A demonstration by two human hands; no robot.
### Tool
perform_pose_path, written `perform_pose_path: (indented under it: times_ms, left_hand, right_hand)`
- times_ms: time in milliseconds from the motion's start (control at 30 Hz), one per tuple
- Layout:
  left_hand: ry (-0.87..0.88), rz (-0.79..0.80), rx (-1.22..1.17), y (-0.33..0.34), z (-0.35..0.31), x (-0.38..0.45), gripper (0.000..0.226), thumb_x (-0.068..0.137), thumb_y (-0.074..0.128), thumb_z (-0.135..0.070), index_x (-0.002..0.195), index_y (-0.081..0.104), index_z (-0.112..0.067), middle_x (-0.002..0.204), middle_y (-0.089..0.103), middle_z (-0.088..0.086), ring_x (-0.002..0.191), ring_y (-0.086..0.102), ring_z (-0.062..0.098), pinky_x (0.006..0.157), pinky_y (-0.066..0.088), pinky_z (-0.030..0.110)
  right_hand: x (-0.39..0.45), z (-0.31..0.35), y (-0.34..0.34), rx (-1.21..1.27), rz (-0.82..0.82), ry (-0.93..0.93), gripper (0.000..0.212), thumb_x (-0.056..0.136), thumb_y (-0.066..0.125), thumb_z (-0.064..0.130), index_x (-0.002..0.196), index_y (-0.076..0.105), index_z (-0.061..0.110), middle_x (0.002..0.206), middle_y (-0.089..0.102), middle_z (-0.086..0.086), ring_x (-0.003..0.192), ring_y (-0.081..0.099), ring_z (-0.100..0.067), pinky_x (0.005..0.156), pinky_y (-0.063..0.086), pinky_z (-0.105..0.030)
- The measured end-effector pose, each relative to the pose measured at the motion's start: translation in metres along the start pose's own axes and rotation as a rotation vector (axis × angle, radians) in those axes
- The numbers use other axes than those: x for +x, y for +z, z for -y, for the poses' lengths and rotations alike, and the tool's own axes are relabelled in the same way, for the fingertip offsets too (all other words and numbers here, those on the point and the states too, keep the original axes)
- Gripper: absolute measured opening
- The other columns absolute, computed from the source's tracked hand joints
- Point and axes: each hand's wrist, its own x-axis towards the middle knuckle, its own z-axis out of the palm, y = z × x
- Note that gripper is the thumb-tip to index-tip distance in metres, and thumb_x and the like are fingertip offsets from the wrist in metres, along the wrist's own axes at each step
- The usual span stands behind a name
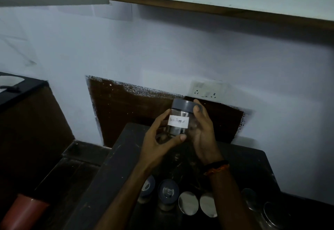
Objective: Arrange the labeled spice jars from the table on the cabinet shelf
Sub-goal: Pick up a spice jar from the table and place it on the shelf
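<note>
Dark wood desk (126,157) sits below you, pushed against a pale wall w/ a brown panel (126,110) and a socket plate (207,89) behind it. Near edge of the desk: a row of jars, two w/ grey lids (168,191) on the left, then shiny metal lids (188,202) to the right; your forearms cross over part of that row. Red cup (23,213) low at far left. Shelf (216,11) w/ a wood edge runs overhead, well apart from your hands, nothing between it and the jar.

Clear jar (179,119) w/ grey cap is held up in the air above the desk, in front of the panel. It's upright, long axis vertical w/ a slight lean, cap on top, white label facing you; reads approx "Black Pepper", blurry.

Your left hand (159,139) grips it from the left, thumb under the base, fingers on the side. Your right hand (203,130) grips the right side, thumb at the cap rim. Both arms reach forward; thread band (216,168) on right wrist.
</note>
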Motion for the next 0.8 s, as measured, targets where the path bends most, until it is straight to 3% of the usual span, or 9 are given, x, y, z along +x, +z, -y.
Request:
perform_pose_path:
  times_ms: [100,233,467,633,800]
  left_hand:
    - [-0.039,0.065,-0.119,-0.003,-0.008,0.008,0.083,0.072,0.080,-0.039,0.147,0.044,-0.034,0.134,0.062,-0.009,0.123,0.059,0.009,0.094,0.055,0.026]
    - [-0.051,0.074,-0.168,-0.003,-0.015,0.023,0.089,0.069,0.084,-0.030,0.148,0.043,-0.032,0.136,0.062,0.000,0.124,0.061,0.018,0.097,0.056,0.038]
    - [-0.003,0.010,-0.176,0.003,-0.023,0.047,0.093,0.065,0.088,-0.006,0.147,0.046,-0.021,0.136,0.063,-0.001,0.125,0.061,0.015,0.098,0.055,0.035]
    - [0.037,0.084,-0.146,-0.002,-0.041,0.069,0.093,0.069,0.087,-0.009,0.148,0.043,-0.030,0.131,0.065,0.002,0.120,0.064,0.012,0.094,0.054,0.025]
    - [0.069,0.110,-0.150,-0.006,-0.060,0.091,0.088,0.072,0.085,-0.013,0.144,0.045,-0.043,0.129,0.067,0.004,0.119,0.065,0.018,0.095,0.056,0.033]
  right_hand:
    - [0.005,0.008,-0.001,0.016,0.013,-0.022,0.060,0.091,0.059,0.045,0.142,0.048,0.015,0.134,0.061,-0.017,0.119,0.062,-0.036,0.094,0.052,-0.052]
    - [0.014,0.013,0.002,0.030,-0.009,-0.006,0.062,0.092,0.054,0.049,0.138,0.053,0.008,0.134,0.059,-0.026,0.125,0.054,-0.048,0.104,0.042,-0.060]
    - [0.036,0.039,0.013,-0.039,0.018,-0.055,0.052,0.091,0.060,0.048,0.133,0.058,0.017,0.135,0.060,-0.018,0.125,0.056,-0.041,0.104,0.045,-0.061]
    - [0.050,0.063,0.023,-0.051,0.043,-0.125,0.053,0.089,0.063,0.046,0.130,0.058,0.012,0.133,0.059,-0.020,0.123,0.057,-0.041,0.101,0.048,-0.061]
    - [0.065,0.091,0.033,-0.090,0.095,-0.170,0.055,0.090,0.060,0.048,0.129,0.059,0.010,0.130,0.060,-0.024,0.121,0.057,-0.046,0.100,0.045,-0.067]
